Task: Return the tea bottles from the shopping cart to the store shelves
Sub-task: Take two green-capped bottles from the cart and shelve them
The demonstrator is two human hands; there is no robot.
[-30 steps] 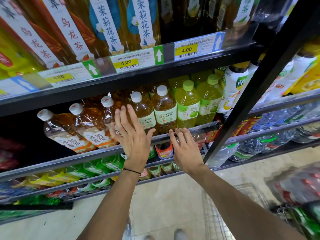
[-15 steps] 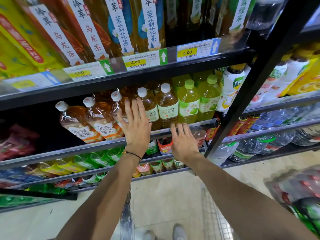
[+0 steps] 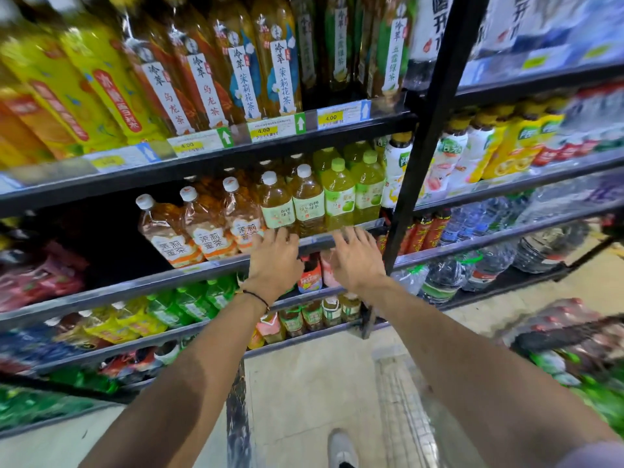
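Amber tea bottles with white caps (image 3: 206, 228) stand on the dark metal store shelf behind its grey front rail (image 3: 135, 287). Three of them are tilted and the rest are upright, beside lime-green bottles with green caps (image 3: 338, 197). Our left hand (image 3: 275, 263) is at the rail, its fingers (image 3: 282, 236) loosely apart before a bottle's base, gripping nothing. Our right hand (image 3: 356, 261) is just beside it, fingers spread and empty. A blurred wire shopping cart (image 3: 401, 400) shows below, near our grey shoe (image 3: 341, 447).
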